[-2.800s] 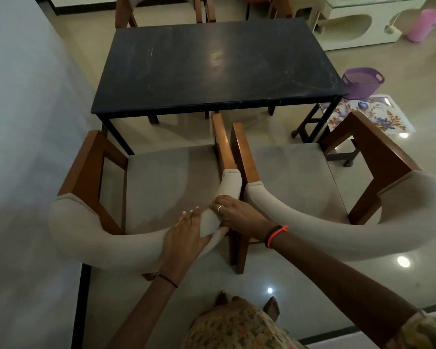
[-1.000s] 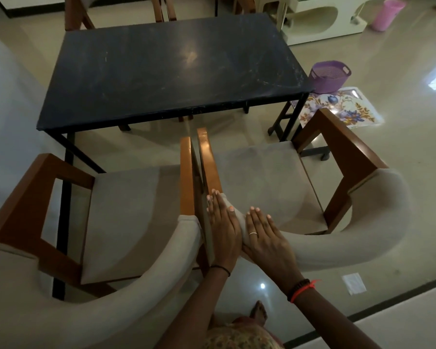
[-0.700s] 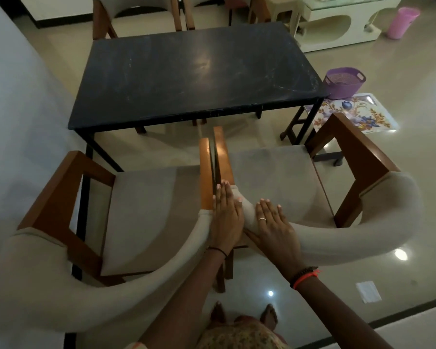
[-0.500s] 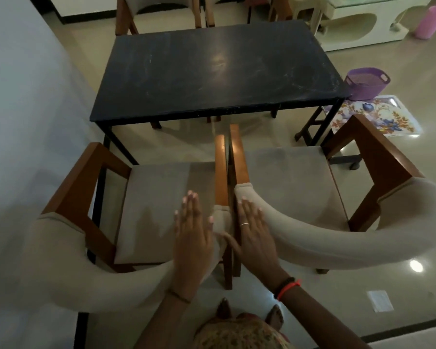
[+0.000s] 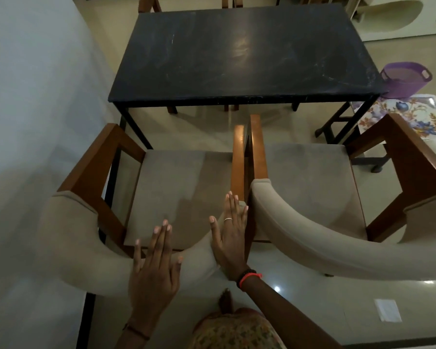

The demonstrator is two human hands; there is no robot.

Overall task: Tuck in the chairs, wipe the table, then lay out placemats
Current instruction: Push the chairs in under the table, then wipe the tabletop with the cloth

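Shown from above, both hands lie flat on the padded, curved backrest of the left chair (image 5: 176,187), which stands beside the right chair (image 5: 310,187), both clear of the dark table (image 5: 237,54) ahead, seats not yet under it. Left hand (image 5: 154,273): fingers straight and nearly together, palm down, gripping nothing. Right hand (image 5: 229,238): fingers likewise extended, resting at the backrest's end nearest the neighbouring chair. Handling, as judged: the wooden frame looks rigid and fairly heavy; the upholstery is soft and will yield under a palm, so a push is best applied where padding wraps the frame, or at the wooden armrests. The glossy floor likely lets the legs slide. Placemats appear to be the flowered sheets (image 5: 413,114) on the floor beside a purple tub (image 5: 405,79).
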